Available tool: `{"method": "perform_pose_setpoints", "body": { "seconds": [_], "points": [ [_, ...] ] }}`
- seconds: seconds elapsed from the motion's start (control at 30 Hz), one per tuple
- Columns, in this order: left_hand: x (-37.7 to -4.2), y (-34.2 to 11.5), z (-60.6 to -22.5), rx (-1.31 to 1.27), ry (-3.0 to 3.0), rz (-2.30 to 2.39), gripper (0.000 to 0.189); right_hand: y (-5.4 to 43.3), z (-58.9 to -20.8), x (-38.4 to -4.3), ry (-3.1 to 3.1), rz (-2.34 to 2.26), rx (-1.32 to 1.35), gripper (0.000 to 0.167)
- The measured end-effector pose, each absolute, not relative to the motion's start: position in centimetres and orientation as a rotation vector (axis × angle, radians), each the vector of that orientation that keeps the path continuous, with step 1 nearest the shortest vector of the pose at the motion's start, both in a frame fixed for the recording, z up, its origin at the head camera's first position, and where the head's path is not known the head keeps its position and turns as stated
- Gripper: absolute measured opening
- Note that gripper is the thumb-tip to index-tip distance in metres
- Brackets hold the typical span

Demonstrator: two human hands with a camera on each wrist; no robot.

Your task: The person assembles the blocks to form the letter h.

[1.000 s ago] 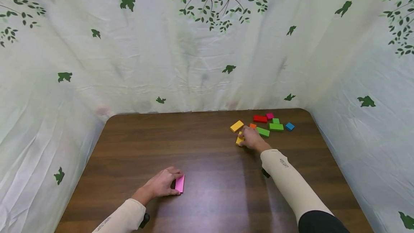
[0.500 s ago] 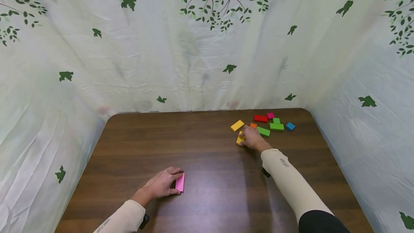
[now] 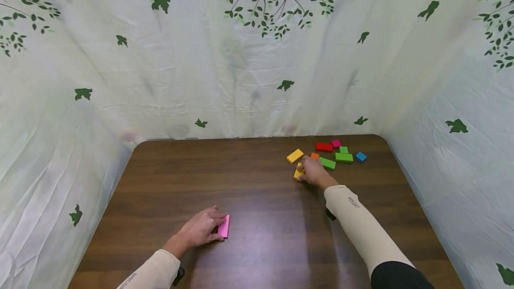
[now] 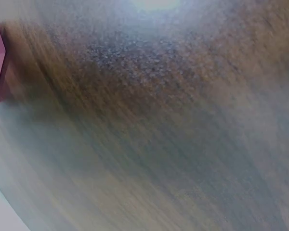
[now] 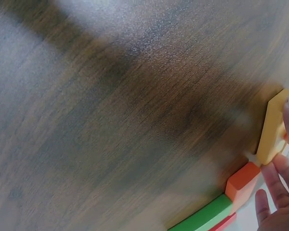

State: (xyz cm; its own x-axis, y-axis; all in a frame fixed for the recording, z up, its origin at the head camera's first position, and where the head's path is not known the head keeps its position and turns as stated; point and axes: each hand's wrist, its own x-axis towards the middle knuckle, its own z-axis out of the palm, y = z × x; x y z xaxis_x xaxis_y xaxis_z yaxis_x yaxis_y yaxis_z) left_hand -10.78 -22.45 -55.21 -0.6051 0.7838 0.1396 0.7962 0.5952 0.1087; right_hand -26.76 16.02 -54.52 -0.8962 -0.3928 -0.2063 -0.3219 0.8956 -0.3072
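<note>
Head view shows first a pale cloth [image 3: 192, 70] with printed leaves, cut off at the top and sides. Before it stands the brown counter [image 3: 180, 177], whose near edge lies outside the picture. Next in size are the light right sleeve [image 3: 361, 222] and the left sleeve [image 3: 150, 271], the latter cut by the lower border.

The left hand [image 3: 198, 227] pinches the pink block [image 3: 225, 227] between thumb and fingers, left of the middle of the counter, and covers part of it. In the left wrist view only a slice of this block appears at the border, so the grip is hardly visible there.

The right hand [image 3: 315, 174] pinches a yellow block [image 3: 297, 174] towards the far right and partly hides it; the right wrist view cuts this hand off at the border, but shows thumb and fingertips against the block.

Near this hand lie another yellow block [image 3: 295, 155], a red block [image 3: 324, 147] and two long green blocks [image 3: 344, 158]. Smallest are a green piece [image 3: 343, 150], partly hidden behind a long green one, a magenta piece [image 3: 335, 144], a blue piece [image 3: 361, 157] and an orange piece [image 3: 315, 156], which the hand partly covers.
</note>
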Motion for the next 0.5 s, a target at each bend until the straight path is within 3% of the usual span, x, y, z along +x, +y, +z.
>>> {"method": "perform_pose_setpoints", "body": {
  "seconds": [0.5],
  "points": [
    [-9.95, -22.47, -55.89, -1.319, -2.63, -0.2, 0.04, 15.89, -54.29, -26.5, 2.791, -0.388, -0.53, 0.041]
  ]
}}
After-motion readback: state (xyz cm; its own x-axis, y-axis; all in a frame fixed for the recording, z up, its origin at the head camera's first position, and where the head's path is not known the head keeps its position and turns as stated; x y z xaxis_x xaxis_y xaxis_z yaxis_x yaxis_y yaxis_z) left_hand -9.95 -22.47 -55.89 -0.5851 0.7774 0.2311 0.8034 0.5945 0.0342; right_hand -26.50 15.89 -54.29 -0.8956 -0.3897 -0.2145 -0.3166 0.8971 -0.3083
